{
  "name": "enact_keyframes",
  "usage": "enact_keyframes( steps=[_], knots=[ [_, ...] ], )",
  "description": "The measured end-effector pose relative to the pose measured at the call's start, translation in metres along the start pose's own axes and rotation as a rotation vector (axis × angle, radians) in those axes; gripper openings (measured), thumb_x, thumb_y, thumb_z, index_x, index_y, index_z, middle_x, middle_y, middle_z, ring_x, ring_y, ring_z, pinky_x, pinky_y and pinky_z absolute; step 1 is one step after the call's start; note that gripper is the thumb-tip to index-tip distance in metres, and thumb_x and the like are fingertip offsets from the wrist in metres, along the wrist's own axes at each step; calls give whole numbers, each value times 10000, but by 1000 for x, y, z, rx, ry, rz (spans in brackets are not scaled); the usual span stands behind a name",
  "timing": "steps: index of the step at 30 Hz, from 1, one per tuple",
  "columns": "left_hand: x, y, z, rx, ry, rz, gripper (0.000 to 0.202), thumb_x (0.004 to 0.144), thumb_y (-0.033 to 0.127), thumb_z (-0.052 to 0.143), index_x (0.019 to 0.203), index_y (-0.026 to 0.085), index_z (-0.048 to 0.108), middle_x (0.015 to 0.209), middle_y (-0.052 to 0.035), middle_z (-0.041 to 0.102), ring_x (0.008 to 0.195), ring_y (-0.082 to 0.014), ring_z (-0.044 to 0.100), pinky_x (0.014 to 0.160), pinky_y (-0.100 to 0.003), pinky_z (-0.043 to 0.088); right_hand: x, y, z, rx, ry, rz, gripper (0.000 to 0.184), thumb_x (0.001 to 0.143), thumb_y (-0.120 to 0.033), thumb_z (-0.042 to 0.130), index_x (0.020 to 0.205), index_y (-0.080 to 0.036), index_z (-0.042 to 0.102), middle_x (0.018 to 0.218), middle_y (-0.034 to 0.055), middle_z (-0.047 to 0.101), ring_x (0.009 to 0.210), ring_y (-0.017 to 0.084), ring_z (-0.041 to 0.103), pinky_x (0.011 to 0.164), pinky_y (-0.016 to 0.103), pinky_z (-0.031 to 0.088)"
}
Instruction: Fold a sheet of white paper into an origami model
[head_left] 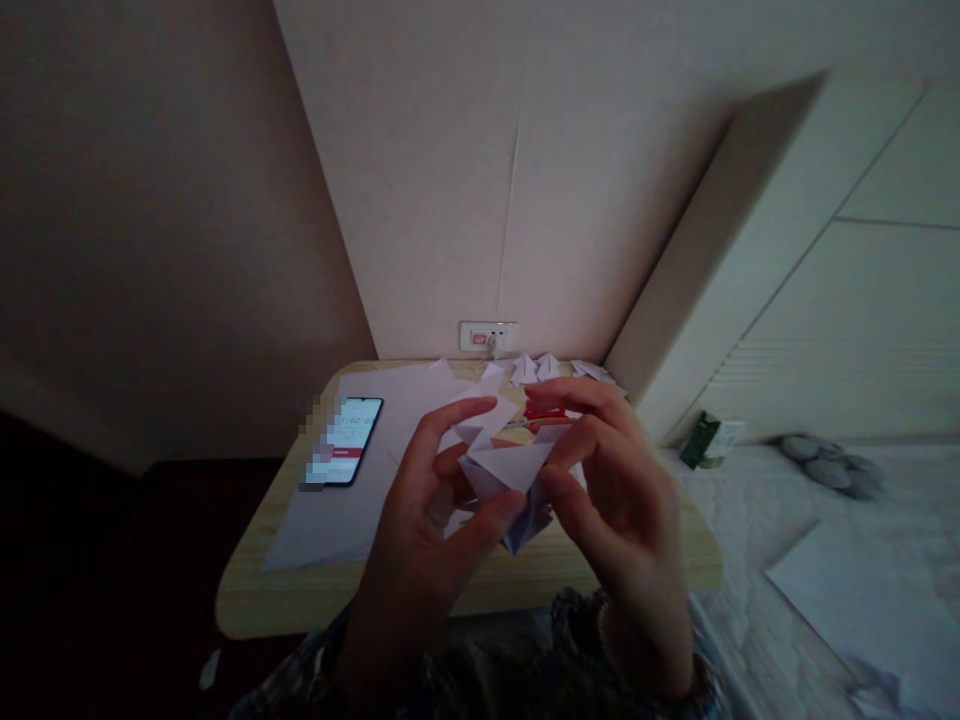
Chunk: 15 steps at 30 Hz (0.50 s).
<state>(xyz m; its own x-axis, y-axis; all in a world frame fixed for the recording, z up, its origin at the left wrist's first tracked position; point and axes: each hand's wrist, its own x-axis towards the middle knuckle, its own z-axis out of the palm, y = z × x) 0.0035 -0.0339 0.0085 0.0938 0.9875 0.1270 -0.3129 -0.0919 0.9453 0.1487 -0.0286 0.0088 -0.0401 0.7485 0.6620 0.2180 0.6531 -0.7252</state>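
A folded white paper piece point(510, 468), with pointed flaps, is held up over the table between both hands. My left hand point(442, 510) grips it from the left, thumb across the lower front and fingers curled behind. From the right, my right hand point(619, 480) pinches its upper right edge between thumb and index finger, the other fingers bent above. Behind the right fingers, red-handled scissors point(546, 412) lie partly hidden on the table. More folded white paper point(491, 385) shows just behind the held piece.
The small wooden table point(262, 605) bears white paper sheets point(322, 530) and a lit phone point(349, 445) at left. Folded paper points point(536, 368) stand along its back edge, below a wall socket point(487, 336). On the bed point(742, 600) are grey rounded objects point(829, 465), a green-and-white box point(712, 441) and paper point(877, 590).
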Motion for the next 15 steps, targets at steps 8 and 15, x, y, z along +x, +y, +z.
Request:
enact_keyframes(
  steps=[8, 15],
  knots=[
    [2, 5, 0, 53, 69, 19, 325, 769, 225, 812, 1049, 291, 658, 875, 23, 775, 759, -169, 727, 715, -264, 587, 0, -4, 0, -213, 16, -94, 87, 928, -180, 645, 869, -243, 639, 1227, 30, 617, 1132, 199, 593, 990, 357, 474],
    [1, 5, 2, -12, 65, 24, 292, 769, 262, 820, 1003, 307, 651, 721, 55, 713, 750, -179, 728, 712, -272, 593, -1, 0, 0, -134, -3, -115, 98, 928, -212, 671, 1003, -262, 632, 1215, 34, 669, 1150, 217, 615, 981, 368, 496]
  ],
)
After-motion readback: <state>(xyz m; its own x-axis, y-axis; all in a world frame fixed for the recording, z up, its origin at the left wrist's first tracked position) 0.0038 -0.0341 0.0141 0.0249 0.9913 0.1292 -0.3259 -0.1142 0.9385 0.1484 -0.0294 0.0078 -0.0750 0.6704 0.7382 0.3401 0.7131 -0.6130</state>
